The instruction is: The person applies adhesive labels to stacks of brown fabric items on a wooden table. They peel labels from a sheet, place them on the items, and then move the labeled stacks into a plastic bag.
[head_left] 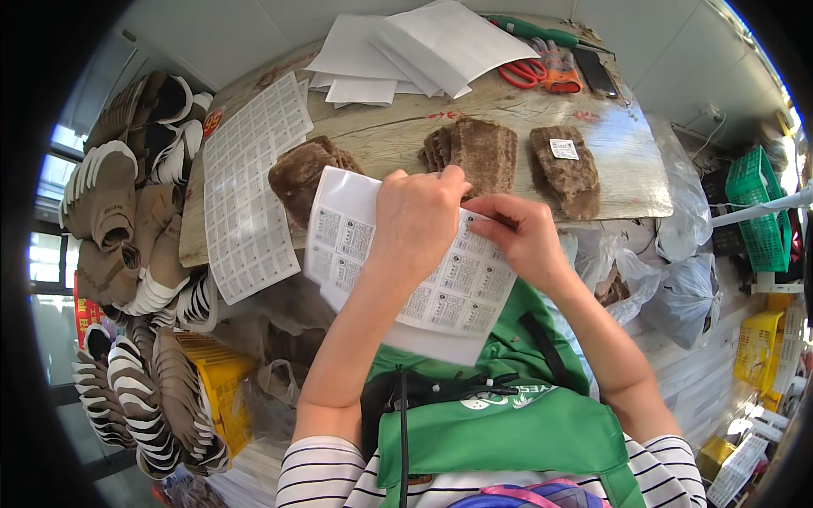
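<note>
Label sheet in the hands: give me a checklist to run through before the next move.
1. Held label sheet gripped by left hand and right hand: ok.
2. A label lifted free: cannot tell, fingers hide the spot.
3. Right brown pile bears a white label: ok, on top.
4. Middle brown stack labelled: not ok, none shows.
5. Second label sheet wholly on the table: not ok, its near end overhangs.

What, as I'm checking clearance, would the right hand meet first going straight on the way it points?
The right hand points left and would probably meet the left hand first, over the label sheet; depth is unclear.
</note>
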The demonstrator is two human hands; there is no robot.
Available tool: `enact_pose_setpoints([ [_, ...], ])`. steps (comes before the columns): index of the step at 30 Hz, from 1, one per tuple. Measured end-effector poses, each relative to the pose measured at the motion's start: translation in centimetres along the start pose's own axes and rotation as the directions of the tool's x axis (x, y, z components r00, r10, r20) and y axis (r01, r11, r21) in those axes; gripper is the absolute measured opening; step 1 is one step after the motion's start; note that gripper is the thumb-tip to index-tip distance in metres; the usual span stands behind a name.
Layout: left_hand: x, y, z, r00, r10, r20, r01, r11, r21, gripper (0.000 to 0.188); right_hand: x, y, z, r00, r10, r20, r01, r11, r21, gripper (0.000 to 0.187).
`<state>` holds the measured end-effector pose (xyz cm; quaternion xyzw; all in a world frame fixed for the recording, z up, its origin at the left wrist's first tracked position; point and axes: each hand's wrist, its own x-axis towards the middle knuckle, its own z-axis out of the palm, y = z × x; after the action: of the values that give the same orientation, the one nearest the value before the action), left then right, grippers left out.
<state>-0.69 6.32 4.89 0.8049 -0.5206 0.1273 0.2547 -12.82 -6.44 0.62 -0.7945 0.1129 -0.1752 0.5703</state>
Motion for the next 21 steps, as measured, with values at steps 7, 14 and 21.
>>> enact_pose_setpoints([
  [7, -0.5, -0.8, 2.8, 0.977, -0.179, 0.112, 0.193, 0.973, -0.124, 0.012, -0.9, 0.0, 1.4, 0.889, -0.432, -0.151, 0.334, 0.838, -0.432, 0.017],
  [14, 0.0, -2.3, 4.6, 0.987, -0.144, 0.066, 0.155, 0.965, -0.212, 0.013, -0.6, -0.4, -0.1, 0.824, -0.503, -0.263, 0.396, 0.841, -0.368, 0.022],
  [21, -0.1, -2.5, 7.0, 0.999, -0.042, -0.024, 0.038, 0.985, -0.171, 0.019, 2.8, 1.7, -2.9, 0.855, 0.077, -0.513, -0.050, 0.997, 0.065, 0.013],
])
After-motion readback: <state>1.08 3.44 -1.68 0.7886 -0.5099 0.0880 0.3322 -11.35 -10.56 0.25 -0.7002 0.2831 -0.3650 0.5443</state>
